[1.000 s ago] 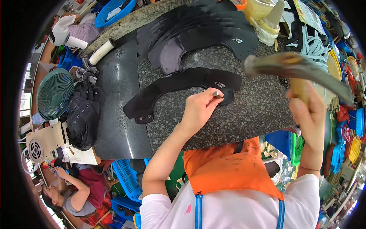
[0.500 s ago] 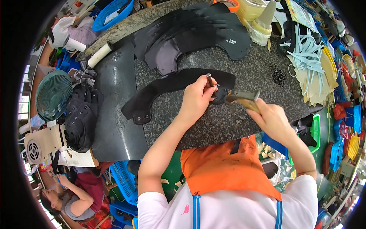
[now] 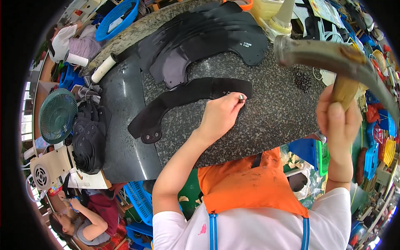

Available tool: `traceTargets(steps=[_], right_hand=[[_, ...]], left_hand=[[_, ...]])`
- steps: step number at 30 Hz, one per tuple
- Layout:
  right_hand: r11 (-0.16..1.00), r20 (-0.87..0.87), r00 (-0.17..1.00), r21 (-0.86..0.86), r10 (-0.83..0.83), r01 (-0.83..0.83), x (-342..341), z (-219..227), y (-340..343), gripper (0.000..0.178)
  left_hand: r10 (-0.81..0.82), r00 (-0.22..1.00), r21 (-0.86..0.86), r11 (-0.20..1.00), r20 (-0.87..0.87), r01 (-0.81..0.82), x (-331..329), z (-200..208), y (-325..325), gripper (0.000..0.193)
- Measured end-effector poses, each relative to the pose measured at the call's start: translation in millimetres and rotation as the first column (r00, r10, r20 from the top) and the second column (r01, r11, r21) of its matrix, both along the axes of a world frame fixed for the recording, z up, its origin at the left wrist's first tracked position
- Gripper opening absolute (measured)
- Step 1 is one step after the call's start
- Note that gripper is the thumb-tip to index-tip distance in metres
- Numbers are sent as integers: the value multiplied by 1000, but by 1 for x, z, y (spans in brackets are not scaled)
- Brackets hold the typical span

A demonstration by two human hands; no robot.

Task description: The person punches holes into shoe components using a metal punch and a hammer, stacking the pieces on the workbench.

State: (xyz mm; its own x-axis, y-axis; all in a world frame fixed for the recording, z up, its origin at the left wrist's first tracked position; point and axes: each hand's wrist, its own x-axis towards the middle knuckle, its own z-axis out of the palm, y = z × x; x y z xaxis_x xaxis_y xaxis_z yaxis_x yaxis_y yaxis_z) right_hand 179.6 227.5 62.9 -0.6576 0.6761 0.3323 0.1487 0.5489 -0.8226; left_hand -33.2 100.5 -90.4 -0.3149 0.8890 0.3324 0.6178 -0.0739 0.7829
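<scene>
My left hand [image 3: 218,118] is closed around a slim metal punch [image 3: 241,98], its round top end showing above my fingers. The hand rests over the right end of a curved black shoe-upper piece [image 3: 185,92], hiding the punch's lower end. Two metal eyelets [image 3: 151,136] sit in that piece's left end. Up at the right, close to the camera, my right hand [image 3: 339,125] grips the wooden handle of a hammer [image 3: 321,53]. The hammer's head is raised well above the speckled stone slab [image 3: 200,143] and apart from the punch.
A fanned stack of black pieces [image 3: 204,37] lies at the slab's far side. Small dark eyelets [image 3: 301,81] lie heaped at the right. Black pieces with eyelets [image 3: 88,137] pile up at the left, by a green fan [image 3: 58,116]. Another person [image 3: 89,225] sits at lower left.
My right hand has lifted the hammer up and to the right, away from the punch. My left hand stays by the piece's right end; the punch now shows nearly end-on.
</scene>
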Motion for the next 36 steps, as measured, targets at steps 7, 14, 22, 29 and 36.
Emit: traceTargets(steps=[7,14,22,29,36], right_hand=[[926,678,721,163,145,-340,-17,-36,4,30],[946,735,657,68,168,-318,-28,-75,5,25],[930,663,734,158,149,-332,-28,-90,7,29],[922,544,822,206,170,-327,-26,-92,4,30],[847,650,719,219,244,-485,-44,-93,-8,31]], left_hand=[[79,918,-164,986,390,-16,-13,-3,2,16],[286,957,-249,931,45,-266,-37,21,0,8],[277,958,-228,931,-74,-286,-40,23,-2,11],[280,959,-218,934,-51,-284,-38,20,0,11],[320,947,-151,938,27,-313,-38,23,-16,10]])
